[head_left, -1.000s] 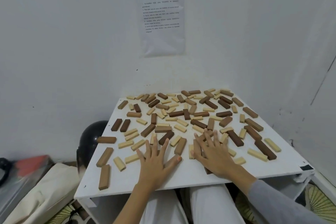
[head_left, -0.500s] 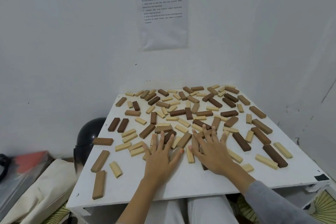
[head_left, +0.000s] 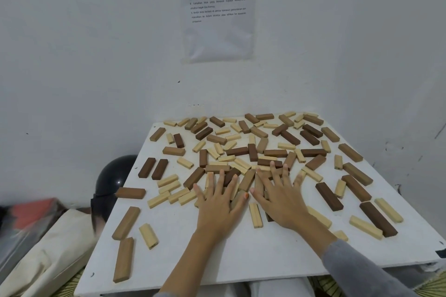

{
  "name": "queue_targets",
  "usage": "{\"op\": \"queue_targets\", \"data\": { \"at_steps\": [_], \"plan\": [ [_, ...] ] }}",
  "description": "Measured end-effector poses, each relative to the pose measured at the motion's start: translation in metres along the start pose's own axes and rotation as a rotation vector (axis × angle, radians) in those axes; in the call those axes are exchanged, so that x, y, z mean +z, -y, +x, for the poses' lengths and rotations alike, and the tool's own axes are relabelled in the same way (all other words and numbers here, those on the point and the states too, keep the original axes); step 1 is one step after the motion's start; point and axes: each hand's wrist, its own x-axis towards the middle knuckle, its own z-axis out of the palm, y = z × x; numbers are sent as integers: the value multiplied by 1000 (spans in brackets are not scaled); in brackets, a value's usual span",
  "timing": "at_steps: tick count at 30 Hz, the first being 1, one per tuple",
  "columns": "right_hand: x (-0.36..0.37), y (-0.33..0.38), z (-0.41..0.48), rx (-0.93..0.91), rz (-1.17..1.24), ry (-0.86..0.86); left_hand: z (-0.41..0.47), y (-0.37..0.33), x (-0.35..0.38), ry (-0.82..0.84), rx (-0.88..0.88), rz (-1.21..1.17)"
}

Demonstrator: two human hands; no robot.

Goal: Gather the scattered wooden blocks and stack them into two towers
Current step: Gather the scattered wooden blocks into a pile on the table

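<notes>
Head view, left to right. Off the desk's left edge: a round black helmet (head_left: pixel 113 178) and a cream cloth bag (head_left: pixel 48 248), lower down. On the flat white desk (head_left: pixel 193 263), scattered rectangular wooden blocks (head_left: pixel 237 151) in pale, tan and dark brown, lying flat from the far edge down to the near half. By the near left corner, two long tan blocks (head_left: pixel 126 223) and a short pale one beside them. Mid-desk, left hand (head_left: pixel 218 207) palm down, fingers straight and spread, pressing on a cluster of blocks, gripping nothing. Just right of it, right hand (head_left: pixel 280 200) likewise flat, fingers splayed over tan and dark pieces, holding none; thumbs close but apart. Between the two wrists, a pale grooved block (head_left: pixel 255 214). Toward the near right corner, a grey sleeve (head_left: pixel 362 270). Near the right edge, long dark brown blocks (head_left: pixel 377 218) among pale ones. On the wall above the far edge, a printed paper sheet (head_left: pixel 217 7).
</notes>
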Motion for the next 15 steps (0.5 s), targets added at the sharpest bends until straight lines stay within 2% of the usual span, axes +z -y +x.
{"op": "queue_targets", "data": {
  "at_steps": [15],
  "plan": [
    [-1,-5,40,23,2,-29,48,-2,5,-3,-1,0]
  ]
}}
